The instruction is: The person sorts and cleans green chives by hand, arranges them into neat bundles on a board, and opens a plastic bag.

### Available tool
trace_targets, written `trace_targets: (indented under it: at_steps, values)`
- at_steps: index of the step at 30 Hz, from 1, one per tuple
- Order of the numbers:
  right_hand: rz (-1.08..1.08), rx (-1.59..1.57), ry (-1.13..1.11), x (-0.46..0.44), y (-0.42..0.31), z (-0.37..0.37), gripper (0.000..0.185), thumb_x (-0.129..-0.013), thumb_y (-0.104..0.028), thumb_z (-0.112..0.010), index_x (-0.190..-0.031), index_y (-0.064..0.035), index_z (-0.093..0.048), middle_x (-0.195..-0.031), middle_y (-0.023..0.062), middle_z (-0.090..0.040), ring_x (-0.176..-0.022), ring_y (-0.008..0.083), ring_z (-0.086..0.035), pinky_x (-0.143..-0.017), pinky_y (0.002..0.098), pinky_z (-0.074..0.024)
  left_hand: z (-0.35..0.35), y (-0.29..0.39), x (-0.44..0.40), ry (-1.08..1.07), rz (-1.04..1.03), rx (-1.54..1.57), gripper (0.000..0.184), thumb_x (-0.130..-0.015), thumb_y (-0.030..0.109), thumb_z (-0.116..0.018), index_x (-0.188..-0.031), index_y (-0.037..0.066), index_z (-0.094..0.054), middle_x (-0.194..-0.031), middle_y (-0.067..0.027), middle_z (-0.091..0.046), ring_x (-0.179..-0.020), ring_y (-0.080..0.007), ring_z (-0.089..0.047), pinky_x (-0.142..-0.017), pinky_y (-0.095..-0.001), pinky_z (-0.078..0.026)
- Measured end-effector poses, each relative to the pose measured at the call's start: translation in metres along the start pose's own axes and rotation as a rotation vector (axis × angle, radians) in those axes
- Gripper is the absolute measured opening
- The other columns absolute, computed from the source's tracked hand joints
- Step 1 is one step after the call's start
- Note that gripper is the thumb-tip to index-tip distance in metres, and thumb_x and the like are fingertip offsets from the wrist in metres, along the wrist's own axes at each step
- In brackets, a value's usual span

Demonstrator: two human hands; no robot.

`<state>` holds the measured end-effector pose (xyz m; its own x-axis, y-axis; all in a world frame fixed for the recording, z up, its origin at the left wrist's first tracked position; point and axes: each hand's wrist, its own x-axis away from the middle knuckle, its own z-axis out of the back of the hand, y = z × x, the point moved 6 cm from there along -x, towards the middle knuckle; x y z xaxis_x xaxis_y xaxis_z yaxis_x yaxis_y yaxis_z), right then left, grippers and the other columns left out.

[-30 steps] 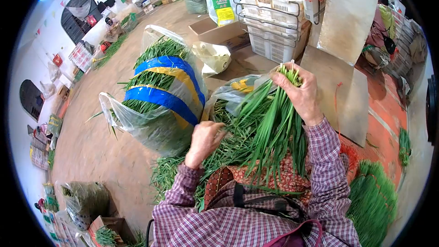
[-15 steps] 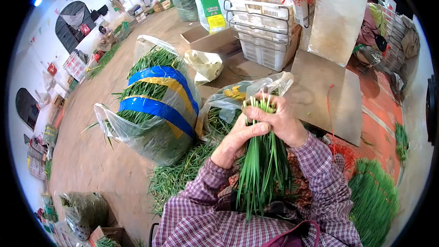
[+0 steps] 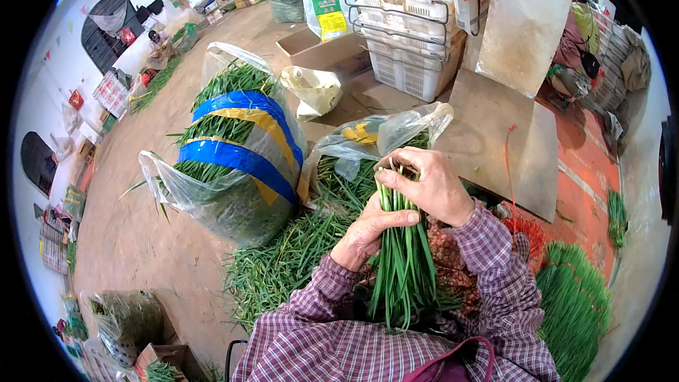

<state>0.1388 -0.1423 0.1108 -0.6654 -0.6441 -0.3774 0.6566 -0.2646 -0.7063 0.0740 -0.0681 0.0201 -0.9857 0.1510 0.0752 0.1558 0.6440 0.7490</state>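
A bunch of garlic chives hangs in front of my lap, pale stem ends up and green leaves down. My left hand is closed around its middle, thumb across the front. Above it, my right hand has its fingers curled over the stem ends, with thumb and forefinger pinched at the pale tips. Loose chives lie heaped to the left of my knees. Just beyond my hands is an open clear plastic bag with more chives.
A big taped bag of chives stands at left. White crates are stacked ahead, beside a flat board. Red ties and tied chive bundles lie at right. Other people sit farther off, one at far right.
My right hand has shifted from wrapping the upper bunch to pinching at the stem tips. My left hand has moved slightly down and still grips the bunch.
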Motion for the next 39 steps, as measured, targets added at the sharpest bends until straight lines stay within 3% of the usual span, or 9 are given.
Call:
trace_targets:
  at_steps: [4,8,21,24,27,30,32,34,39]
  values:
    - [-0.056,-0.240,-0.012,-0.004,0.015,0.002,0.027,-0.085,-0.026,-0.065,-0.088,0.0000,-0.070,-0.075,0.0151,-0.068,-0.063,0.0231,-0.067,-0.060,0.0330,-0.0500,0.005,-0.010,-0.006,-0.046,0.031,-0.039,0.061,-0.073,0.001,-0.074,-0.126,0.000,-0.043,-0.105,-0.0123,-0.063,-0.089,-0.0206,-0.065,-0.079,-0.0335,-0.056]
    - [-0.110,-0.104,-0.079,-0.005,0.014,0.005,0.023,-0.089,-0.022,-0.062,-0.092,-0.0020,-0.073,-0.076,0.0081,-0.071,-0.069,0.0099,-0.064,-0.063,0.0269,-0.0500,0.002,-0.009,-0.005,-0.025,0.008,-0.040,0.055,-0.073,0.001,-0.072,-0.122,0.000,-0.046,-0.098,-0.0124,-0.065,-0.086,-0.0207,-0.066,-0.077,-0.0340,-0.057]
    - [0.106,0.097,-0.046,-0.021,-0.001,0.011,0.019,-0.086,-0.018,-0.064,-0.083,-0.0016,-0.073,-0.071,0.0095,-0.070,-0.062,0.0135,-0.066,-0.057,0.0283,-0.0504,-0.003,0.002,-0.001,0.020,-0.010,-0.018,0.052,-0.072,0.004,-0.070,-0.118,-0.001,-0.047,-0.090,-0.0109,-0.063,-0.076,-0.0194,-0.064,-0.066,-0.0321,-0.057]
    - [-0.064,0.156,0.068,-0.029,0.001,0.039,0.022,-0.089,-0.022,-0.063,-0.084,-0.0035,-0.073,-0.067,0.0059,-0.069,-0.060,0.0117,-0.064,-0.056,0.0290,-0.0503,-0.004,-0.004,0.002,-0.042,0.029,-0.094,0.058,-0.070,0.005,-0.071,-0.122,-0.002,-0.047,-0.090,-0.0090,-0.061,-0.073,-0.0172,-0.063,-0.065,-0.0312,-0.056]
    - [-0.093,-0.178,0.212,-0.044,0.022,0.077,0.025,-0.090,-0.028,-0.063,-0.085,-0.0052,-0.074,-0.069,0.0032,-0.070,-0.051,0.0104,-0.059,-0.047,0.0308,-0.0488,0.000,-0.018,0.008,0.042,0.025,-0.041,0.056,-0.070,0.009,-0.072,-0.121,-0.004,-0.051,-0.089,-0.0093,-0.062,-0.073,-0.0179,-0.063,-0.063,-0.0306,-0.056]
    - [-0.090,-0.195,0.152,-0.044,0.030,0.071,0.040,-0.094,-0.041,-0.056,-0.101,-0.0041,-0.070,-0.084,0.0067,-0.071,-0.063,0.0145,-0.064,-0.055,0.0327,-0.0528,0.002,-0.015,0.007,-0.017,0.078,0.034,0.055,-0.072,0.009,-0.070,-0.122,-0.004,-0.050,-0.091,-0.0111,-0.062,-0.076,-0.0188,-0.063,-0.065,-0.0311,-0.055]
    - [0.203,-0.438,-0.002,-0.032,0.024,0.026,0.055,-0.095,-0.051,-0.047,-0.117,-0.0036,-0.063,-0.101,0.0120,-0.068,-0.087,0.0199,-0.066,-0.072,0.0363,-0.0544,0.006,-0.016,0.005,-0.023,0.049,0.019,0.055,-0.073,0.008,-0.070,-0.122,-0.004,-0.049,-0.091,-0.0121,-0.063,-0.079,-0.0206,-0.064,-0.068,-0.0331,-0.056]
    - [0.235,-0.158,-0.196,-0.016,0.003,0.002,0.061,-0.095,-0.054,-0.043,-0.127,-0.0027,-0.055,-0.113,0.0169,-0.063,-0.106,0.0260,-0.061,-0.088,0.0390,-0.0494,0.006,-0.017,0.006,-0.042,0.060,-0.009,0.056,-0.074,0.007,-0.070,-0.124,-0.003,-0.047,-0.093,-0.0130,-0.062,-0.081,-0.0231,-0.065,-0.072,-0.0357,-0.057]
    - [0.353,-0.011,-0.344,0.010,0.000,-0.037,0.035,-0.095,-0.035,-0.050,-0.105,-0.0058,-0.067,-0.098,0.0133,-0.065,-0.094,0.0304,-0.061,-0.084,0.0394,-0.0487,0.033,-0.039,0.019,-0.116,0.185,0.393,0.075,-0.079,0.011,-0.071,-0.139,0.003,-0.028,-0.120,-0.0198,-0.056,-0.111,-0.0327,-0.059,-0.090,-0.0441,-0.054]
